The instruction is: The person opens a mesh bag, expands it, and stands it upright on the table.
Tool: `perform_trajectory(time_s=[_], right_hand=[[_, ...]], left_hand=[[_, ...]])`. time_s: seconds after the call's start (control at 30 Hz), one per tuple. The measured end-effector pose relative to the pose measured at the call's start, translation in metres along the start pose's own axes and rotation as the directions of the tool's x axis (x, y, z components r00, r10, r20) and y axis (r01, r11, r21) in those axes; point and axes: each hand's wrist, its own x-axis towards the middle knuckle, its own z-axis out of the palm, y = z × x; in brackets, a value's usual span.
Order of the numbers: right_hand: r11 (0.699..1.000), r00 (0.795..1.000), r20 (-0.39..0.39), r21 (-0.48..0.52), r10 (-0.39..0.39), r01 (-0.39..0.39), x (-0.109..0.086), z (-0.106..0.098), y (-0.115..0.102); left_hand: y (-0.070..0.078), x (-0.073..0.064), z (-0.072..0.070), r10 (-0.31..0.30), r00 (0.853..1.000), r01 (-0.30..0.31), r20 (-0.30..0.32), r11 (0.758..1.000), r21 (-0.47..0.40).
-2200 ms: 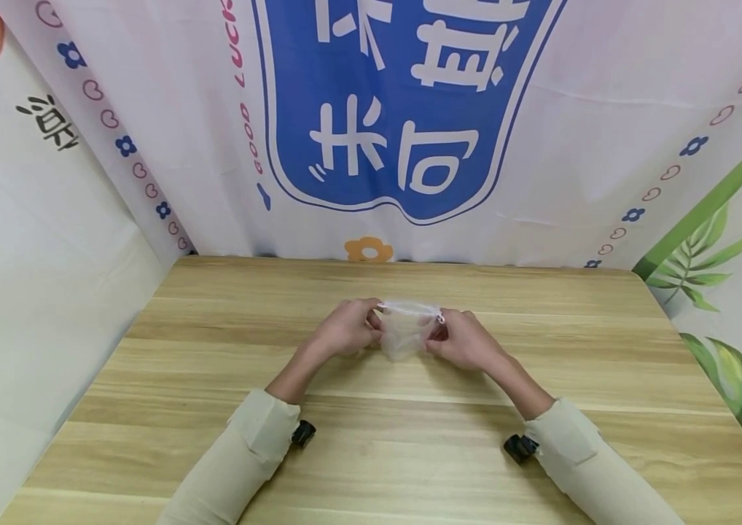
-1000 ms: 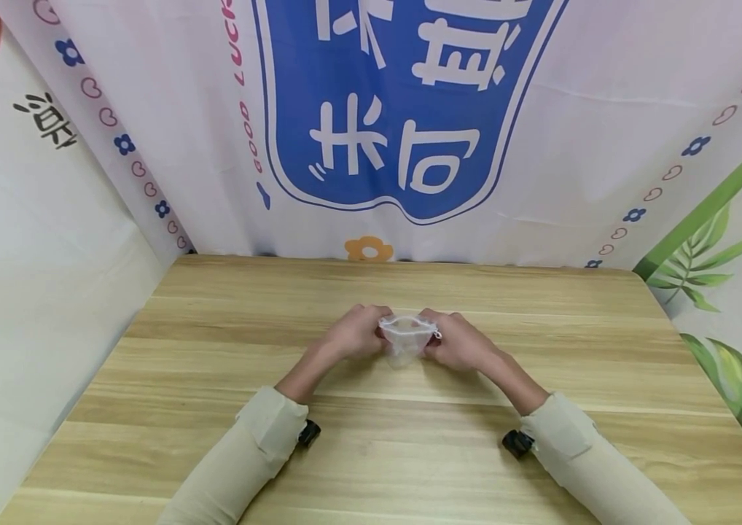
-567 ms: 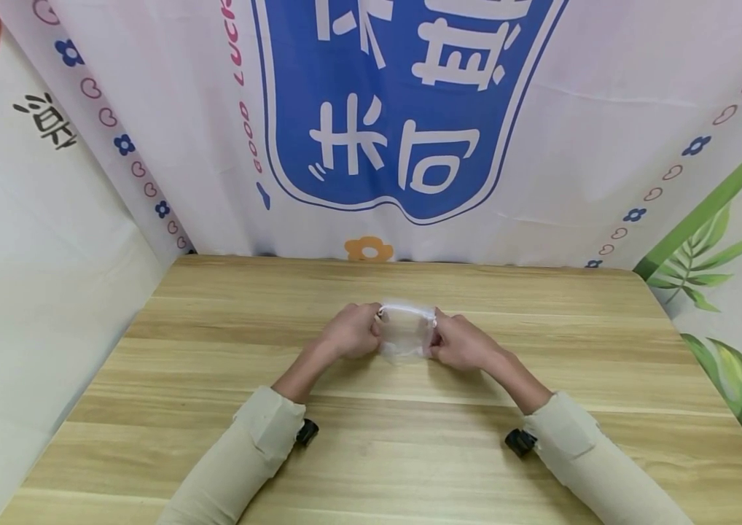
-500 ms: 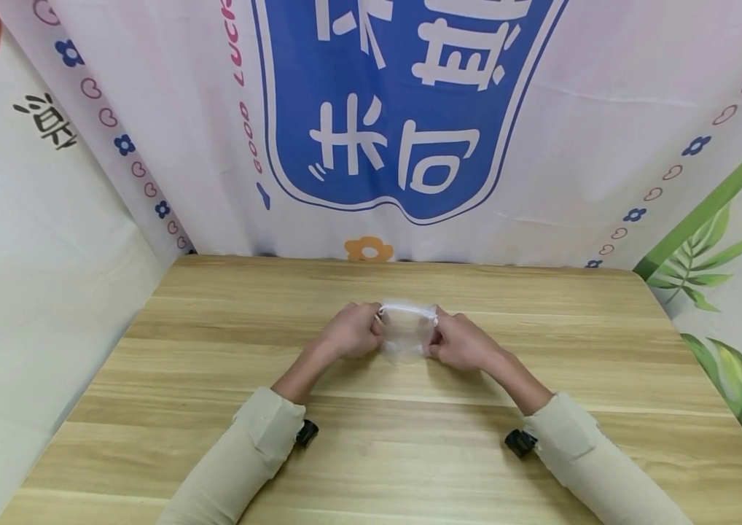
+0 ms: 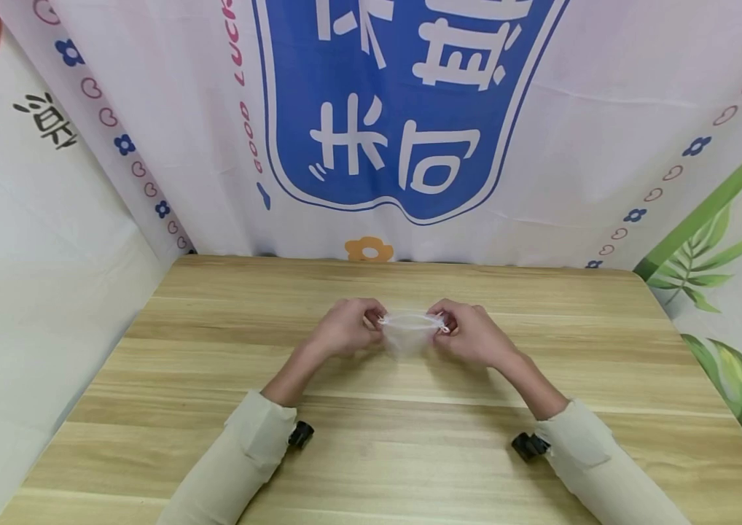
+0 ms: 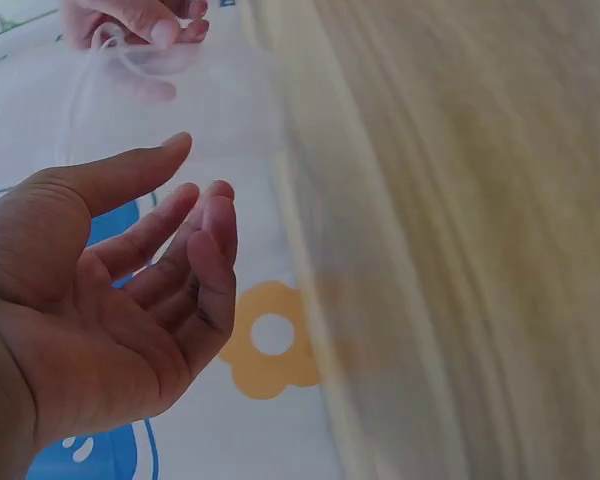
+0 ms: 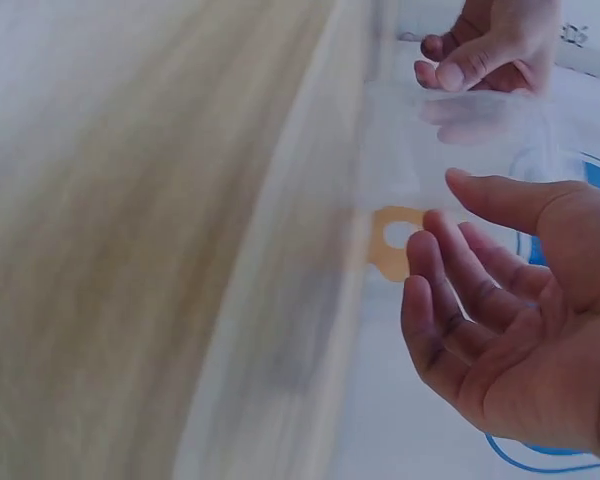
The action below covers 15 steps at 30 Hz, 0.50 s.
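A small translucent drawstring pouch with white cords is between the two hands in the head view, its mouth upward and its body blurred. My left hand is at its left side, fingertips close to the cord. At the other side my right hand is near the cord end. In the left wrist view, the left hand has thumb and loosely bent fingers apart, with the pouch beyond them. The right wrist view shows the right hand likewise spread. Whether fingertips touch the pouch is unclear.
A wood-grain table lies under the hands. A white printed cloth with a blue emblem hangs behind its far edge. Pale sleeves carry black wrist cameras.
Half a second ago both hands gripped the pouch's sides with curled fingers. They have since loosened and moved slightly apart, and the pouch's mouth has dropped a little lower in view.
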Motion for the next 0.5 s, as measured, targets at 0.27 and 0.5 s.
perform_trajectory(time_s=[0.27, 0.5], right_hand=[[0.996, 0.997, -0.080, 0.092, 0.001, 0.007, -0.0060, -0.0072, -0.0024], [0.985, 0.982, -0.189, 0.166, -0.003, 0.035, -0.0094, -0.0099, -0.0069]], left_hand=[[0.0051, -0.0067, -0.0096, 0.089, 0.996, -0.091, -0.027, 0.990, -0.107], [0.0071, -0.0074, -0.0100, 0.081, 0.992, -0.099, -0.096, 0.975, -0.199]])
